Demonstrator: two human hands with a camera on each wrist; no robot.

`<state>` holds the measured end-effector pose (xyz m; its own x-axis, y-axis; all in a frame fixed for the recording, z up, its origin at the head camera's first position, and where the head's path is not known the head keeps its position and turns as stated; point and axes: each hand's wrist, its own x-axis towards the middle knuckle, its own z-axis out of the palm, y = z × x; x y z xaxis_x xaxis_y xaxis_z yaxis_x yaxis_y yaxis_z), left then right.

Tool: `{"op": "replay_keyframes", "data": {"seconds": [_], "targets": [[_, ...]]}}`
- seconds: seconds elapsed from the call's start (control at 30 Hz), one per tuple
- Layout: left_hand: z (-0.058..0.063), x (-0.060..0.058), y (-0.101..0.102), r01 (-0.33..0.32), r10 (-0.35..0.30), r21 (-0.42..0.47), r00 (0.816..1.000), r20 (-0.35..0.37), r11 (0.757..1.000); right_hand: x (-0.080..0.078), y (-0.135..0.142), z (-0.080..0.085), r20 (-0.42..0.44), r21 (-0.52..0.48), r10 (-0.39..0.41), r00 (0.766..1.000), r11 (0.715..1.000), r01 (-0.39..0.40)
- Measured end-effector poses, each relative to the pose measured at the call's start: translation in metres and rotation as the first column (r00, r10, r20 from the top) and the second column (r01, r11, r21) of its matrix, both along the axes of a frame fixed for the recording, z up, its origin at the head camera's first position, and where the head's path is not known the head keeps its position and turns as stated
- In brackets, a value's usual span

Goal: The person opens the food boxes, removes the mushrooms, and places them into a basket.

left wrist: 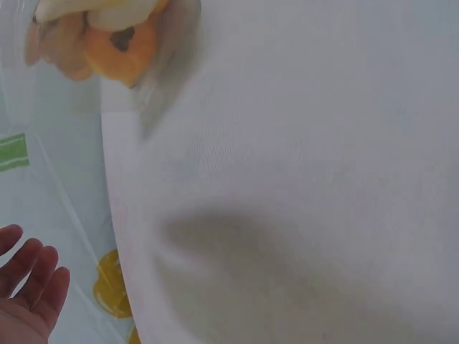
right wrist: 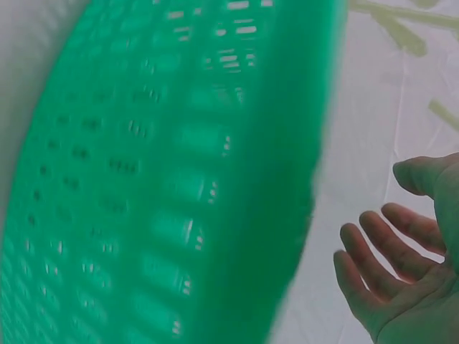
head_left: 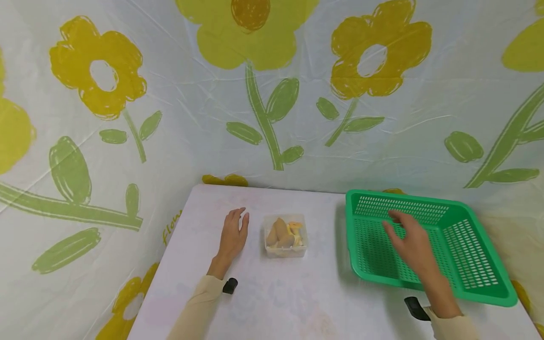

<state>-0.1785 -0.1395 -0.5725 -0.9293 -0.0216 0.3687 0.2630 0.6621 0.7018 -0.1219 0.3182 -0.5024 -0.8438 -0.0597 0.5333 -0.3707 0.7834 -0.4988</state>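
A small clear plastic box (head_left: 285, 253) stands on the table, filled with brown, orange and pale pieces whose kind I cannot tell for sure. In the left wrist view an orange ring-like piece (left wrist: 115, 61) shows through its wall. Just left of the box is my left hand (head_left: 233, 234), fingers loosely extended and holding nothing. Over the green plastic basket (head_left: 369, 276) hovers my right hand (head_left: 412, 243), its fingers spread and relaxed with nothing in them. The basket has slotted sides, and nothing is seen inside it.
The table (head_left: 314, 302) has a pale cover. Behind and to the left hangs a white cloth (head_left: 178, 141) printed with yellow flowers. The basket takes up the table's right side, near its edge.
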Motion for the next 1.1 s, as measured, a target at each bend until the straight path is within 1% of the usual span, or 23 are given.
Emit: {"op": "replay_keyframes", "data": {"seconds": [0.13, 0.33, 0.57, 0.8, 0.97, 1.1], "targets": [[-0.006, 0.002, 0.01, 0.009, -0.009, 0.017, 1.0, 0.001, 1.0, 0.002, -0.01, -0.003, -0.018, -0.026, 0.023, 1.0, 0.999, -0.023], [-0.011, 0.004, 0.023, 0.033, -0.033, 0.044, 0.999, 0.004, 0.998, 0.005, -0.025, -0.006, -0.01, -0.069, 0.052, 0.999, 0.996, -0.053], [-0.012, 0.004, 0.039, 0.051, -0.05, 0.13, 0.999, -0.006, 0.99, 0.008, -0.044, -0.009, -0.015, -0.11, 0.074, 0.997, 0.991, -0.076], [-0.013, 0.0, 0.048, 0.042, -0.044, 0.22, 0.999, 0.005, 0.975, 0.008, -0.062, -0.013, -0.046, -0.147, 0.104, 0.993, 0.983, -0.11], [-0.015, -0.002, 0.051, 0.018, -0.028, 0.28, 0.999, 0.034, 0.96, 0.008, -0.076, -0.016, -0.055, -0.164, 0.134, 0.989, 0.976, -0.142], [-0.018, -0.004, 0.052, -0.014, -0.021, 0.344, 0.995, 0.098, 0.939, 0.009, -0.086, -0.019, -0.051, -0.167, 0.147, 0.988, 0.974, -0.154]]}}
